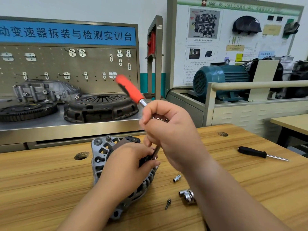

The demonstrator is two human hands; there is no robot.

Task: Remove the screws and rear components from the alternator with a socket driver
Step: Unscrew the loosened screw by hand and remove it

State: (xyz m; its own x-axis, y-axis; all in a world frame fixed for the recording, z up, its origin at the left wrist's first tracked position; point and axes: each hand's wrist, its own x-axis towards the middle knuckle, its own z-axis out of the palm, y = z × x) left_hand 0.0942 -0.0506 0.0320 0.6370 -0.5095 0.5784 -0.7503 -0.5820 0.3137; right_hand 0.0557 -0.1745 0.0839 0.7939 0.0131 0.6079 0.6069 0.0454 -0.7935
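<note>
Item: alternator [100, 157], grey ribbed cast housing with open vents and bolt lugs, lying on the bench [50, 180] near its far edge. I judged it heavy, rigid and unlikely to slide, best held by the housing rim rather than the dark rear parts. I had the right hand [170, 130] curled round the shaft of the driver [131, 90], and the left hand [126, 164] lay on the alternator, fingers pinching the driver's tip.

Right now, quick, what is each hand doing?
Left hand: pinches the tip of the socket driver on the alternator.
Right hand: grips the socket driver's shaft.
</note>
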